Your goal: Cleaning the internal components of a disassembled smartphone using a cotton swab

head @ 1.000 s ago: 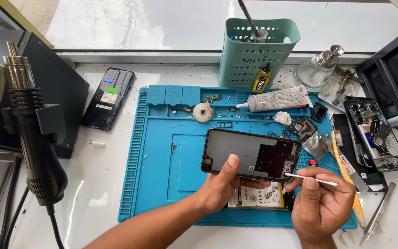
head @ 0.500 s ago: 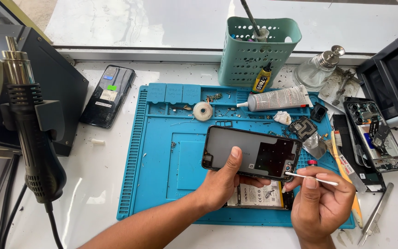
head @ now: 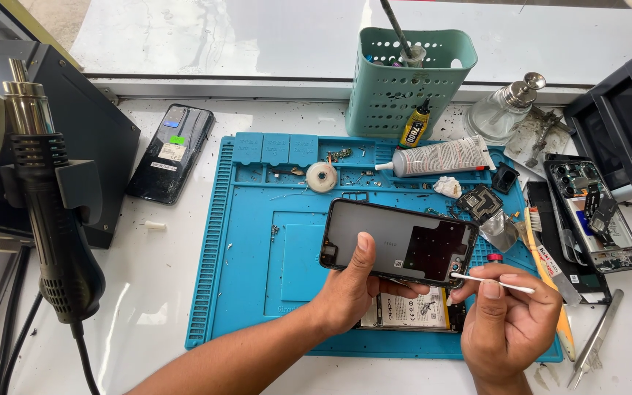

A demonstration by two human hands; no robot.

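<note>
A dark, flat phone back cover (head: pixel 398 241) is held tilted above the middle of a blue rubbery repair mat (head: pixel 257 256), inner face up, its surface part grey and smooth, part black with a dotted texture; it is gripped at its near long edge by the left hand (head: pixel 349 289), the thumb pressed on top and the other fingers curled beneath. A thin white cotton swab (head: pixel 493 282) is pinched between the thumb and forefinger of the right hand (head: pixel 510 325), the remaining fingers folded in; the swab's tip is seen touching the cover's near right corner, by the camera opening. Under the cover, on the mat's near edge, an opened phone body (head: pixel 412 311) with a pale battery label is laid flat.

Towards the mat's far edge, a small white tape roll (head: pixel 321 176) and a soft grey glue tube (head: pixel 440 156) are laid; a perforated teal plastic basket (head: pixel 407 84) is stood upright at the far edge of the white tabletop (head: pixel 148 292); a clear glass dispenser bottle (head: pixel 505 108) is stood to its right. A glossy black phone (head: pixel 171 152) is laid near the far left of the tabletop; a black hot-air gun (head: pixel 49 205) with a metal nozzle is hung at the left edge; metal tweezers (head: pixel 594 347) are laid at the near right corner.
</note>
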